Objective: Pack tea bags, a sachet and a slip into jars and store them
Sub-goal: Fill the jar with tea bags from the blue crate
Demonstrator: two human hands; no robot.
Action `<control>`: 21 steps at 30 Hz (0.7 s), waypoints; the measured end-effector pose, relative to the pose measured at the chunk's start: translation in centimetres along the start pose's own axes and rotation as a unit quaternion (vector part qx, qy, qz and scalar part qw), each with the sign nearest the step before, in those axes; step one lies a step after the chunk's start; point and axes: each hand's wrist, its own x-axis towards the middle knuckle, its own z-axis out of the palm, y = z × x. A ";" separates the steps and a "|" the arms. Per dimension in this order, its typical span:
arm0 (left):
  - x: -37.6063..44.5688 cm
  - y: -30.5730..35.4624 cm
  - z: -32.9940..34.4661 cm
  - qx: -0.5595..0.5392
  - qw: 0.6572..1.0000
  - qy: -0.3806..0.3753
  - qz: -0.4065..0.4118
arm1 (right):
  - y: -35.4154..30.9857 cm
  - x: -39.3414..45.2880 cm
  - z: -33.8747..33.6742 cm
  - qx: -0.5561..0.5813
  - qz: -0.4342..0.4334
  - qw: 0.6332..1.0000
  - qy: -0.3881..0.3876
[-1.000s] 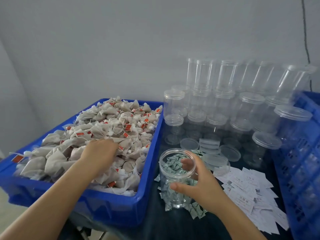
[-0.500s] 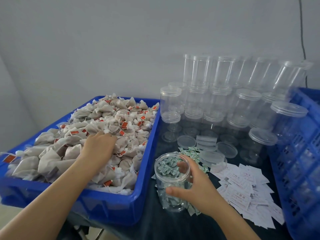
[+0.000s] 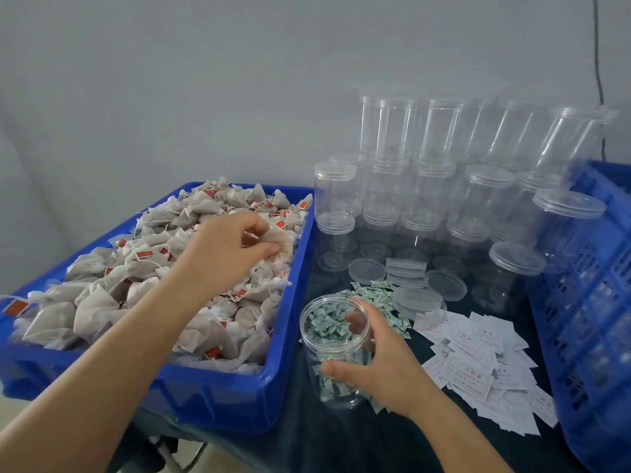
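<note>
A blue bin on the left is heaped with grey tea bags carrying red tags. My left hand is raised over the heap and pinches one tea bag between thumb and fingers. An open clear jar stands upright on the dark table just right of the bin; my right hand grips its side. Green-and-white sachets lie in a pile behind the jar and show through it. White paper slips are spread to the right.
Several empty clear jars, some lidded and stacked, fill the back of the table against the wall. Loose lids lie in front of them. A blue slatted crate stands at the right edge.
My left hand has lifted out of the heap and moved right toward the jar, now pinching a tea bag. My right hand keeps its grip on the jar.
</note>
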 end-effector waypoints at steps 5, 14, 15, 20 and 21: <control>-1.4 4.1 0.4 -0.072 0.995 -0.033 0.064 | -0.4 -0.2 -0.2 -0.002 -0.005 1.000 0.009; -3.1 5.9 3.6 -0.066 0.980 -0.157 0.105 | -1.4 -0.6 -0.5 0.031 -0.063 0.997 0.016; -3.3 6.0 3.8 -0.068 0.977 -0.169 0.107 | -1.4 -0.6 -0.6 0.037 -0.072 0.997 0.014; -3.5 6.3 4.7 -0.039 0.971 -0.208 0.108 | -1.2 -0.9 -0.8 0.053 -0.072 0.996 0.019; -3.5 6.3 4.8 -0.017 0.971 -0.212 0.111 | -1.2 -1.0 -0.8 0.053 -0.067 0.996 0.020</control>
